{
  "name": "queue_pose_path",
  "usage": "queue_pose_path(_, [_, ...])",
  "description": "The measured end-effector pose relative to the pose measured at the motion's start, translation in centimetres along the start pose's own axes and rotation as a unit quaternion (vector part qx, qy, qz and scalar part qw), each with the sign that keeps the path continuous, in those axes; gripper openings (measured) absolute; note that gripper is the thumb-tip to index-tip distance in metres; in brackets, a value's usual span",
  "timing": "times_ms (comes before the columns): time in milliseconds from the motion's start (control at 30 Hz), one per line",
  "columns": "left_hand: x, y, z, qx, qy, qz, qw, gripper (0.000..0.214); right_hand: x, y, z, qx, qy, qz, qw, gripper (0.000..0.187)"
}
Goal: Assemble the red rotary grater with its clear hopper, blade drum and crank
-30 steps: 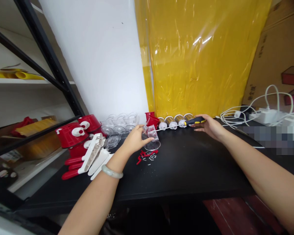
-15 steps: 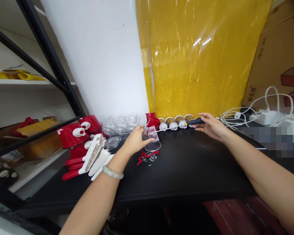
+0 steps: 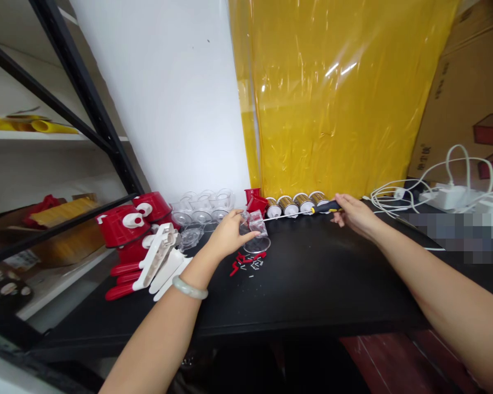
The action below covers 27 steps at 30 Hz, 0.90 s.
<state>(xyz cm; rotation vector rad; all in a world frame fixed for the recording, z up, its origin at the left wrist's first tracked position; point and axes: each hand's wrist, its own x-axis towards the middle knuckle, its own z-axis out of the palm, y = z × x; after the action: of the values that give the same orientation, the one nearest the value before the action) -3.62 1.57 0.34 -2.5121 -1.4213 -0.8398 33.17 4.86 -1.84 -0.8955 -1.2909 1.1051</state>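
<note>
My left hand is closed on a clear plastic container, which lies tilted with its round rim on the black table. My right hand grips the end of a screwdriver with a dark and yellow handle. The long shaft runs left, its tip at the clear container; whether it sits in a screw is too small to tell. Just in front of the container lie small red plastic parts and several loose screws. Behind it stand red plastic pieces.
Several drum graters line the yellow sheet. Clear cups stand left of them. Red housings and white-and-red handles sit at the left, beside a black shelf frame. White cables and adapters lie at the right.
My right hand has shifted its grip on the screwdriver's handle, and more of the handle now shows. My left hand and the clear container stay in place.
</note>
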Motion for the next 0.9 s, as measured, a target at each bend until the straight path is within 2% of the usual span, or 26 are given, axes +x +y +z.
queue_pose_path(100, [0.03,0.01,0.04,0.008,-0.003,0.002,1.0,0.043,-0.03,-0.11,0.09,0.05,0.01,0.014,0.999,0.024])
queue_pose_path(200, [0.07,-0.05,0.11,0.016,-0.002,0.003,1.0,0.045,-0.18,-0.38,0.06,0.106,-0.017,-0.003,0.994,0.025])
queue_pose_path(267, [0.08,-0.11,0.16,0.016,-0.002,0.003,1.0,0.046,-0.16,-0.28,0.02,0.073,-0.025,-0.017,0.997,0.027])
queue_pose_path(400, [0.06,-0.13,0.17,0.014,0.003,0.003,1.0,0.047,0.04,0.15,0.11,-0.003,0.011,-0.022,1.0,0.03])
queue_pose_path(467, [0.04,-0.1,0.15,0.009,0.003,0.002,1.0,0.047,0.0,0.05,0.2,0.037,0.012,-0.011,0.999,0.028])
queue_pose_path(567, [0.02,-0.08,0.14,0.003,0.004,0.002,1.0,0.045,-0.18,-0.32,0.17,0.103,-0.022,-0.009,0.994,0.027])
queue_pose_path(633, [0.02,-0.1,0.18,0.005,0.006,0.003,1.0,0.044,-0.16,-0.34,0.04,0.091,-0.035,-0.024,0.995,0.032])
queue_pose_path(767, [0.09,-0.16,0.27,0.007,0.005,0.004,1.0,0.045,0.17,0.06,-0.12,0.001,0.007,-0.04,0.999,0.034])
queue_pose_path(833, [0.15,-0.18,0.29,0.009,0.005,0.006,1.0,0.045,0.19,-0.02,-0.07,0.027,0.015,-0.029,0.999,0.032])
queue_pose_path(900, [0.2,-0.18,0.3,0.012,0.005,0.009,1.0,0.045,0.03,-0.32,-0.02,0.083,-0.003,-0.018,0.996,0.027])
